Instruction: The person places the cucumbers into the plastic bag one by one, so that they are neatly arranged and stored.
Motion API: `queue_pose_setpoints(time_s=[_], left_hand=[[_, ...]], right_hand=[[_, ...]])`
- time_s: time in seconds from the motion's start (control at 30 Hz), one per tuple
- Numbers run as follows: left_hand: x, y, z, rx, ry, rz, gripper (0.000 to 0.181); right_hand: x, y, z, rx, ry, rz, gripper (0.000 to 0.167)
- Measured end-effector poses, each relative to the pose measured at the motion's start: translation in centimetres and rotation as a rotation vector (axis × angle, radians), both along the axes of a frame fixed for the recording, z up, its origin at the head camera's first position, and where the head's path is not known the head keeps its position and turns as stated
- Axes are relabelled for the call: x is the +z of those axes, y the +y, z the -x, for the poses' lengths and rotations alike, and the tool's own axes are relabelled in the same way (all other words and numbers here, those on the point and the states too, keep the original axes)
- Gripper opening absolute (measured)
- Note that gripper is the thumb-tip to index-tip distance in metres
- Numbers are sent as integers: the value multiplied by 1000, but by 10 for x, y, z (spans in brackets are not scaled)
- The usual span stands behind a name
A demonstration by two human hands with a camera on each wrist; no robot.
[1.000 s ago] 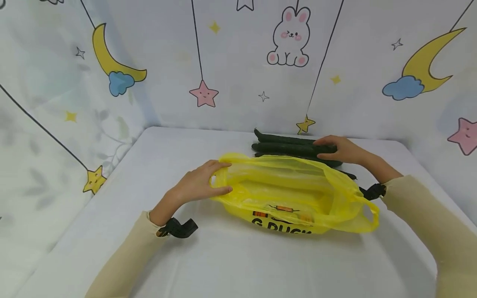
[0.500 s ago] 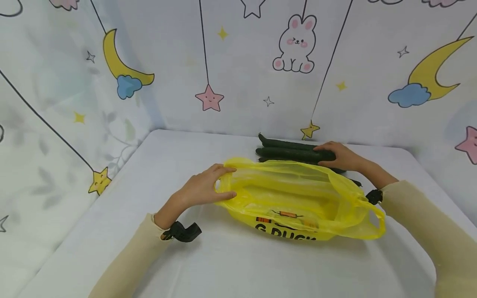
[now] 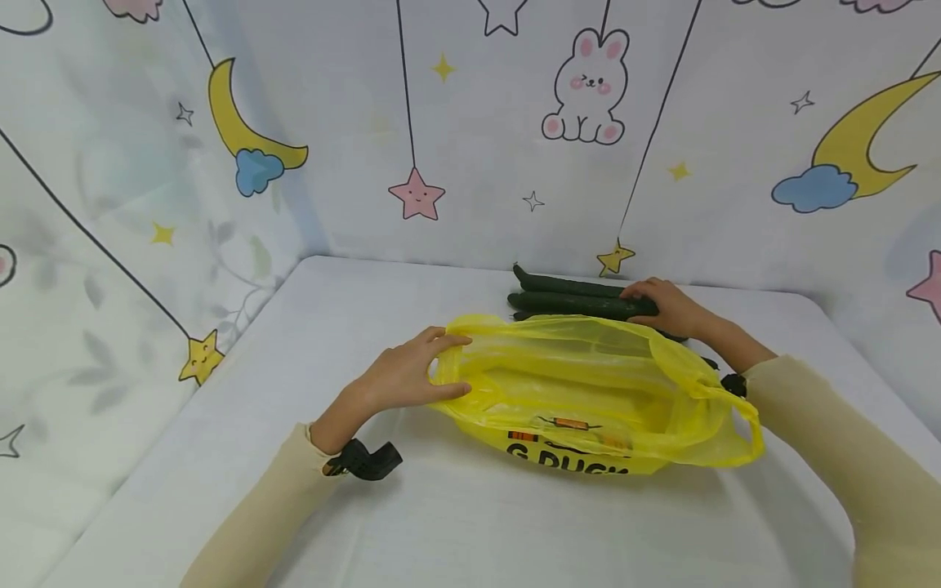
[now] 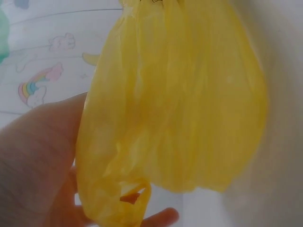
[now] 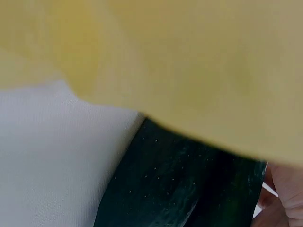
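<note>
A yellow plastic bag [image 3: 559, 384] lies with its mouth gaping upward. At its left edge is my left hand [image 3: 400, 371], its thumb and index finger spread and touching the plastic; in the left wrist view, the bag [image 4: 175, 104] covers part of that hand [image 4: 33, 165]. Behind the bag, my right hand [image 3: 669, 310] grips the right end of a dark green cucumber [image 3: 573, 305]. Another cucumber [image 3: 559, 283] lies just behind it, and more are partly hidden by the bag. The right wrist view shows dark cucumber skin [image 5: 161, 175] beside my fingers [image 5: 289, 189].
The bag and cucumbers are on a white-covered table [image 3: 220, 457], the cucumbers near its back edge. A fabric backdrop [image 3: 485, 114] printed with moons, stars and a rabbit rises behind and on the left. A black band [image 3: 371, 460] is strapped on my left wrist.
The head view has shifted, so the scene appears slightly lower and farther right. My right forearm has moved a little left, while the bag and my left hand have kept nearly the same arrangement.
</note>
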State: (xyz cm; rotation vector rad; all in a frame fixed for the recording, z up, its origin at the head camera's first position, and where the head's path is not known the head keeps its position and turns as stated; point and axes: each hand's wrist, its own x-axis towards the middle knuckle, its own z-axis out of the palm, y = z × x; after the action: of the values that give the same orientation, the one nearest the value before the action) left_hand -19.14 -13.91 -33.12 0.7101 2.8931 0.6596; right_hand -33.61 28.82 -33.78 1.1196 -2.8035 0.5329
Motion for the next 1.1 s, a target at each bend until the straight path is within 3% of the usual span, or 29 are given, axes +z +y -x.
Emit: queue_pose_setpoints(time_s=[0.37, 0.67, 0.8, 1.1], left_hand=[[-1, 3, -1, -23, -4, 1, 68], [-2, 5, -2, -27, -11, 27, 71], [-3, 5, -1, -23, -11, 28, 74], [1, 2, 0, -13, 3, 36, 75]], right_hand=[[2, 1, -13, -80, -94, 13, 37], [4, 6, -19, -88, -90, 54, 38], [13, 7, -21, -149, -129, 91, 42], [43, 7, -27, -204, -96, 115, 43]])
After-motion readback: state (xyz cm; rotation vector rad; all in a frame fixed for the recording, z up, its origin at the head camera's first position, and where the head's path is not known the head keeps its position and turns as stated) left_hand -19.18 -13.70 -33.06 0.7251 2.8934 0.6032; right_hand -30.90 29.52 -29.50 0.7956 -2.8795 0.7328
